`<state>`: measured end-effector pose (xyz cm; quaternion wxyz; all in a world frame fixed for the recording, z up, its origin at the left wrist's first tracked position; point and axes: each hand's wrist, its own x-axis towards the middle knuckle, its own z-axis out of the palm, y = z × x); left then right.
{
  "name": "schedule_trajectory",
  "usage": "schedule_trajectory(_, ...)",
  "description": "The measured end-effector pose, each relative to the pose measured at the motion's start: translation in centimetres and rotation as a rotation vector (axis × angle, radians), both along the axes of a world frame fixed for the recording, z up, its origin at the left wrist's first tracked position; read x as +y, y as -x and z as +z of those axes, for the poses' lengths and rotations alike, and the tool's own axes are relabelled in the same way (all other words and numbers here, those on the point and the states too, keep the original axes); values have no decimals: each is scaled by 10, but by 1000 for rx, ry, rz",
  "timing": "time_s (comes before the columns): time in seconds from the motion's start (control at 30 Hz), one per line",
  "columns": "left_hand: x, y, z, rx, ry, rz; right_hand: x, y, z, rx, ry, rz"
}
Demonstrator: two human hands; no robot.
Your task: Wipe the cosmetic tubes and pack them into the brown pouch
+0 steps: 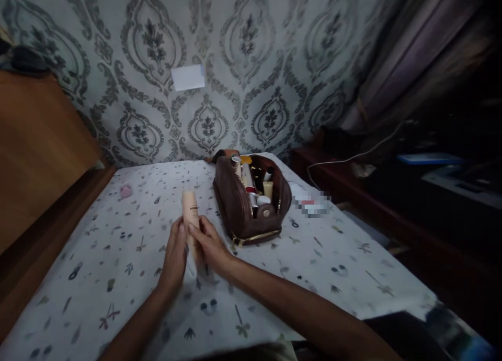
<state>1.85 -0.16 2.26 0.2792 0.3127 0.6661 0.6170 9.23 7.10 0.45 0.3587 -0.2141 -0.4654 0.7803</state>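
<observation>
A slim peach-coloured cosmetic bottle [190,206] stands nearly upright between my hands, with small dark lettering on its side. My left hand [175,254] is closed against its left side. From the right, my right hand [212,244] grips it, thumb across the front. Just beyond that hand sits a dark brown makeup bag [235,206], its gold zip undone and its top gaping. Inside are several cosmetics, among them a cream-coloured tube [267,189] and a bottle with a silver cap. The lower end of the held bottle is partly hidden by my fingers.
Patterned white cloth [149,298] covers the surface under my hands. A small pink object [126,191] lies at the far left. Right of the bag is a blurred-out packet [311,201], near a white cable [353,158]. A wooden panel [39,157] borders the left; patterned wallpaper rises behind.
</observation>
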Motion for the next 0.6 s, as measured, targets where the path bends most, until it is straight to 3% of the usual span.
schedule_trajectory(0.17,-20,-15,-2,-90,94,-145,1,-5,8,51,-73,-60)
schedule_trajectory(0.3,-28,-10,-6,-7,89,-167,4,-6,16,86,-73,-31)
schedule_trajectory(0.47,-45,4,-4,-10,150,-206,12,-19,43,108,-173,3)
schedule_trajectory(0.6,-48,34,-4,-63,180,-187,13,-33,60,74,-259,44)
